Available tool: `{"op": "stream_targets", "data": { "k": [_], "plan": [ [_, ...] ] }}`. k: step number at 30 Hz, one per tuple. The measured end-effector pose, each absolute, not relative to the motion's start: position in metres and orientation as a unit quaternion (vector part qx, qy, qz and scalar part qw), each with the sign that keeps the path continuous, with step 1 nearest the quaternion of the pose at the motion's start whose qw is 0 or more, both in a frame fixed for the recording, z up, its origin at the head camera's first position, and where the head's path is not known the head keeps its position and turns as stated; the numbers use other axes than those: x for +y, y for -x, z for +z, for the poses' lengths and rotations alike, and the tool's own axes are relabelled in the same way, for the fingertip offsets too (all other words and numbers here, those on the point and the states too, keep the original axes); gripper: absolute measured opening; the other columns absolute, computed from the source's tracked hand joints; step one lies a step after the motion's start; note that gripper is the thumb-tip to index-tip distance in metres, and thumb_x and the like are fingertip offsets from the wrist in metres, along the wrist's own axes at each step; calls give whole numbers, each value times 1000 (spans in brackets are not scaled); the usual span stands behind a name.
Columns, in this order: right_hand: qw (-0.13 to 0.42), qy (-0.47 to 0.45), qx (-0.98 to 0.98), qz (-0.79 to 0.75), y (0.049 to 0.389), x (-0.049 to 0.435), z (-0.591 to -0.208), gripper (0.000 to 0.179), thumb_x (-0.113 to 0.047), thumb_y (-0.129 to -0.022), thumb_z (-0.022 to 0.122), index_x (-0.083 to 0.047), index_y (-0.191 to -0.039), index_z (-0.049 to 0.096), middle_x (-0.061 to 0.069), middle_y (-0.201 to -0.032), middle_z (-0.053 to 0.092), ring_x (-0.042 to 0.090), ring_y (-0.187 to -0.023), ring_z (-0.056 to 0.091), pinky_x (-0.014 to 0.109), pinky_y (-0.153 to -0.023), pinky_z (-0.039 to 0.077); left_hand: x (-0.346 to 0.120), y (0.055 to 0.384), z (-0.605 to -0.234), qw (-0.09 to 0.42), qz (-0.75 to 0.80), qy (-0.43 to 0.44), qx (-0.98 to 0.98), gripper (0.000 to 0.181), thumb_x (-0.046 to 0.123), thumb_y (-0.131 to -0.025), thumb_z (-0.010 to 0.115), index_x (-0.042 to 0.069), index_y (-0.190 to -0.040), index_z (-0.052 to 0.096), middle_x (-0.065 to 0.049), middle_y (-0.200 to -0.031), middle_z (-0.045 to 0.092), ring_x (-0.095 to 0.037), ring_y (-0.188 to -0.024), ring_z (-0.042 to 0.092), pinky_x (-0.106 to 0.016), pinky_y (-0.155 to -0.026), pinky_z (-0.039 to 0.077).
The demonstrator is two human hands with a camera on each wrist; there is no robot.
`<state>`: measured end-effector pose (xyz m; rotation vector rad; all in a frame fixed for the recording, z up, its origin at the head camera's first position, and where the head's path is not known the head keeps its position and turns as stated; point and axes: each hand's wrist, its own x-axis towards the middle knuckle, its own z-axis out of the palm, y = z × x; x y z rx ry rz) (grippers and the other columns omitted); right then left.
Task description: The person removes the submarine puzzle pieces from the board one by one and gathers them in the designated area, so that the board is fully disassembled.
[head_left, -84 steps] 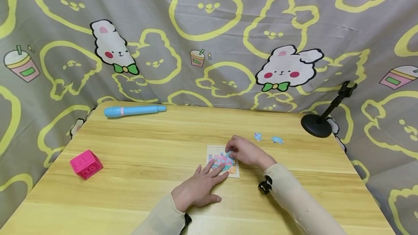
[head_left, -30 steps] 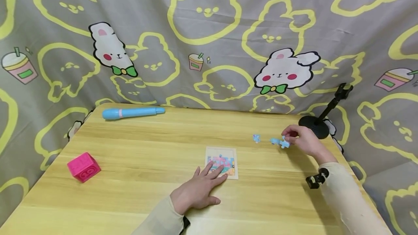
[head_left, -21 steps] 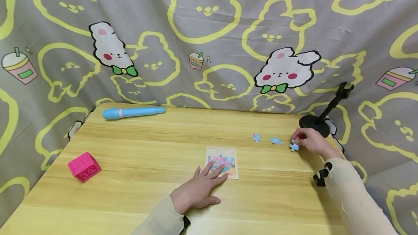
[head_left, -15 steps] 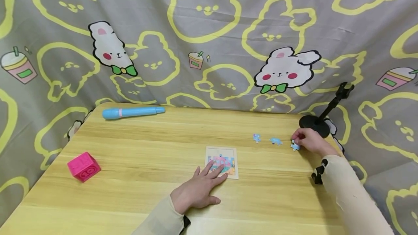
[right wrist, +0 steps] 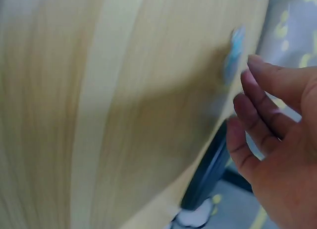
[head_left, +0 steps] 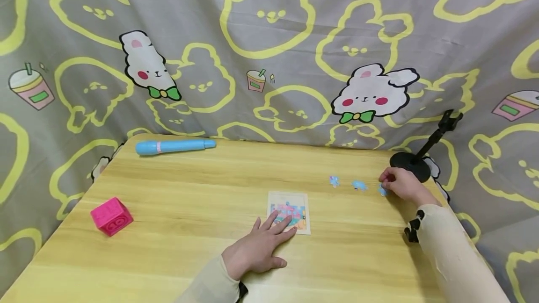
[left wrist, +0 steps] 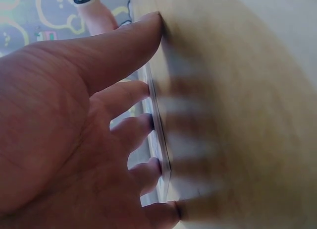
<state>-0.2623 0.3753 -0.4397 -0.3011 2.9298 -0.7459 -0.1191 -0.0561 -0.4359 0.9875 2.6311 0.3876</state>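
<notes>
Left hand point(head_left: 256, 250) spread on jigsaw puzzle point(head_left: 294, 210), well inside far edge of desk point(head_left: 181, 219); right hand point(head_left: 403, 184) at puzzle piece point(head_left: 382, 191) near far right corner, cannot tell if pinching; better handle by edges

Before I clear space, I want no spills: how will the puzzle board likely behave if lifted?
The puzzle board looks thin and flat, so probably light and unlikely to roll. It shows no bend, suggesting stiffness. Its pieces might slide if tilted, since the space above looks unfilled.
</notes>
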Motion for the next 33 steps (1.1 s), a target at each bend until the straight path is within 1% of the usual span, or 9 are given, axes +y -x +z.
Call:
{"op": "stream_targets", "data": {
  "k": [2,6,9,11,16,20,24,30,33],
  "plan": [
    [28,105,967,-229,257,368,-436,8,-3,-93,62,2,-100,64,11,-92,60,28,-85,52,44,-73,43,-55,118,-437,148,132,-345,917,72,41,-90,69,22,-153,40,0,-161,21,-31,-147,11,-60,-110,24],
    [-55,150,966,-202,244,339,-427,12,-3,-92,63,4,-102,65,17,-98,60,39,-97,48,53,-81,40,-54,118,-437,145,129,-346,918,73,42,-90,69,23,-153,38,0,-162,20,-31,-148,10,-60,-110,24],
    [-91,185,957,-203,233,304,-423,12,-3,-91,66,4,-101,67,18,-101,62,42,-103,48,55,-87,40,-54,117,-437,154,132,-343,917,73,43,-90,69,23,-153,38,1,-162,19,-30,-148,9,-60,-110,23],
    [-74,209,949,-226,224,275,-422,13,-3,-91,67,2,-102,68,16,-105,63,40,-105,51,55,-90,41,-55,117,-437,162,133,-339,917,73,43,-90,69,23,-154,37,1,-162,18,-30,-148,8,-60,-110,22],
    [22,256,924,-284,204,203,-422,15,-10,-95,65,-6,-109,70,6,-113,64,31,-113,55,52,-96,43,-57,118,-436,166,137,-338,916,73,43,-90,68,24,-153,38,1,-162,18,-30,-148,8,-60,-110,22],
    [69,278,913,-290,199,164,-427,15,-11,-97,62,-9,-110,70,-1,-106,62,21,-103,57,44,-88,48,-56,120,-436,171,140,-340,914,72,43,-91,68,24,-153,38,2,-162,18,-31,-148,8,-61,-110,22],
    [89,290,911,-280,201,143,-435,15,-5,-97,60,-6,-108,70,1,-97,59,15,-89,55,36,-79,49,-55,121,-436,179,138,-338,914,71,43,-91,67,24,-153,38,3,-162,18,-30,-148,8,-61,-110,21],
    [96,292,911,-277,204,131,-439,20,1,-96,56,-5,-108,70,3,-99,58,16,-90,55,38,-83,48,-55,122,-436,176,134,-338,915,71,43,-92,67,23,-153,38,2,-162,18,-30,-148,8,-60,-111,21],
    [105,289,908,-284,203,128,-440,22,3,-96,54,-5,-109,70,2,-99,57,16,-87,54,37,-81,49,-55,122,-436,180,138,-335,914,71,43,-91,67,23,-153,38,3,-162,17,-29,-148,7,-60,-111,21]
  ]
}}
